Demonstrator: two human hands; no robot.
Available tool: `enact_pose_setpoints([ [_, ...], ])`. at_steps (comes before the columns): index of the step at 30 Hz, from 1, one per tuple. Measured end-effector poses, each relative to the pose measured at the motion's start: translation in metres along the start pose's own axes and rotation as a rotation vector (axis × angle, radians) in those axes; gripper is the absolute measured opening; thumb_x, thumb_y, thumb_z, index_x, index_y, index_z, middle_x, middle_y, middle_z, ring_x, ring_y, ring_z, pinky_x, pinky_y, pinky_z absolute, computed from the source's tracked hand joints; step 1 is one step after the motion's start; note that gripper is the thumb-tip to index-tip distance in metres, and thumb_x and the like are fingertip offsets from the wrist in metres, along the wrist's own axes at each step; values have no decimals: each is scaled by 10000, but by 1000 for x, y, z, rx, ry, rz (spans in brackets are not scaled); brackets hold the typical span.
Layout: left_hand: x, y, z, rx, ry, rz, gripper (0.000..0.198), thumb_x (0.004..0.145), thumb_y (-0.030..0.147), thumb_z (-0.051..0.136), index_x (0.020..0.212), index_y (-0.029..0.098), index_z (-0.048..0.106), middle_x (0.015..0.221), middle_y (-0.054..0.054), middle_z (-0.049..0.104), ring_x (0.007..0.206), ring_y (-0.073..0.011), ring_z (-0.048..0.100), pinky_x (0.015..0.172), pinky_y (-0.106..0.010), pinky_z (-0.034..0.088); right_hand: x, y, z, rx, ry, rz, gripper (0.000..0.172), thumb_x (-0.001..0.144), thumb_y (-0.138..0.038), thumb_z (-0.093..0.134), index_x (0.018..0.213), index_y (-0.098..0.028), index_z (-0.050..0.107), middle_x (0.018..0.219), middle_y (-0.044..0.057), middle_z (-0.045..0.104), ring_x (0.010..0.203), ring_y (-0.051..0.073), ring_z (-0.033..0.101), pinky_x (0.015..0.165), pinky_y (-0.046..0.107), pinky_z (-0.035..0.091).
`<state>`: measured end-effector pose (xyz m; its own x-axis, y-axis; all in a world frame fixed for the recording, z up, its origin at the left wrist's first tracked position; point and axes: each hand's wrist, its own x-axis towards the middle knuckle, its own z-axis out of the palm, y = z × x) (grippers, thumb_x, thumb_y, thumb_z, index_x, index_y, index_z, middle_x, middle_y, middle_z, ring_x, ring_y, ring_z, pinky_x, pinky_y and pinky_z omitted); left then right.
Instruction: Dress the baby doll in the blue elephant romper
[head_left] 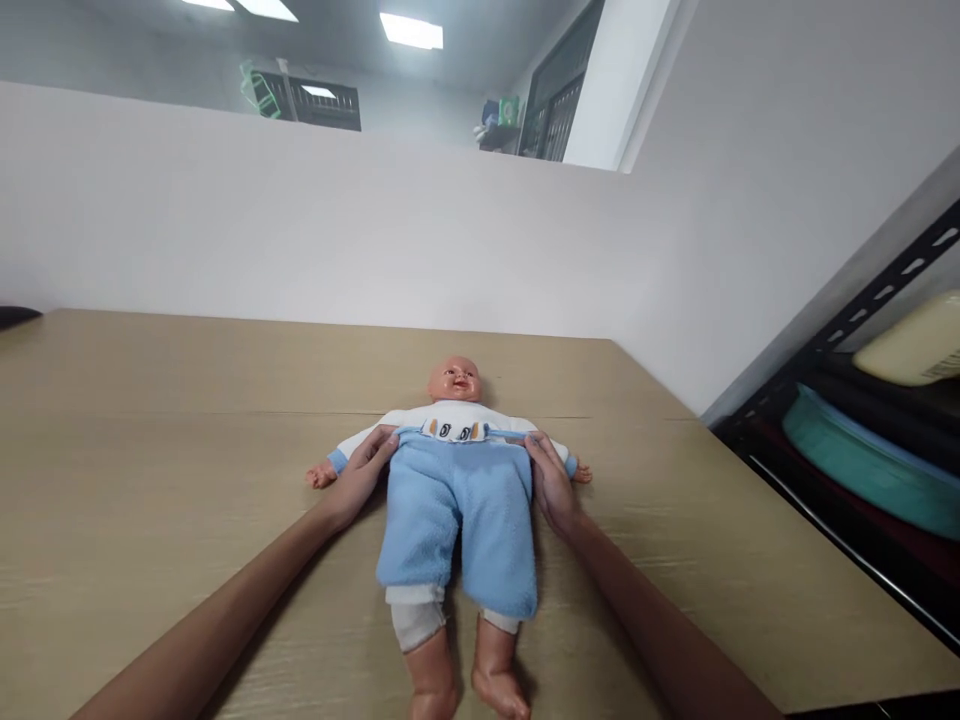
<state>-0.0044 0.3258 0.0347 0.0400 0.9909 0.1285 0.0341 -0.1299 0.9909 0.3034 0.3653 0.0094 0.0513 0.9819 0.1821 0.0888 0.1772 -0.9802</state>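
Gripping the blue trousers (424, 520) at opposite waist corners, left hand (367, 465) and right hand (553, 482) should pull evenly, keeping the edge level; trousers lie over the doll (454, 380), lower centre of frame.

A wood-grained table (150, 480) lies beneath the left hand (365, 468) and the right hand (553, 485). Beyond them stands a white wall (337, 230); right of the right hand, a black rack (814, 360) holds a teal basin (870, 468) and a cream-coloured container (911, 345).

Doll (456, 411) lying face-up, blue trousers (454, 482) on legs.
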Motion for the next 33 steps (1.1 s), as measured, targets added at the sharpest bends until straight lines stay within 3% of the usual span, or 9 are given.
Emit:
enact_pose_setpoints([
  [7,1,-3,2,58,8,30,453,976,591,579,1250,233,626,1193,-68,733,1118,-262,628,1078,-372,452,-4,-7,-7,-76,-118,-107,407,925,-643,592,944,-237,612,857,-6,606,899,229,582,855,320,465],
  [15,1,2,4,86,43,36,411,972,574,593,1217,251,661,1233,-56,715,1198,-276,597,1135,-376,418,-8,-4,-13,-221,-188,-177,370,1008,-578,509,1002,-224,616,905,15,616,950,236,575,875,330,455],
  [21,2,2,10,57,123,73,401,979,609,560,1157,254,619,1105,-40,682,1081,-256,607,1050,-370,475,-13,-1,-24,-287,-146,-222,343,1035,-545,483,1042,-221,598,892,29,637,890,232,601,791,321,473],
  [27,4,-6,14,5,120,94,401,978,618,568,1093,234,588,1014,-24,648,981,-237,601,976,-356,491,-17,-1,-27,-368,-95,-267,301,1046,-507,478,1018,-222,572,795,6,618,730,211,593,711,323,470],
  [33,2,-8,14,-14,104,86,364,996,580,575,1112,237,607,1011,-18,654,988,-233,595,969,-344,470,-18,-1,-33,-543,-166,-369,269,1077,-444,430,1038,-222,576,865,43,695,821,230,674,743,339,520],
])
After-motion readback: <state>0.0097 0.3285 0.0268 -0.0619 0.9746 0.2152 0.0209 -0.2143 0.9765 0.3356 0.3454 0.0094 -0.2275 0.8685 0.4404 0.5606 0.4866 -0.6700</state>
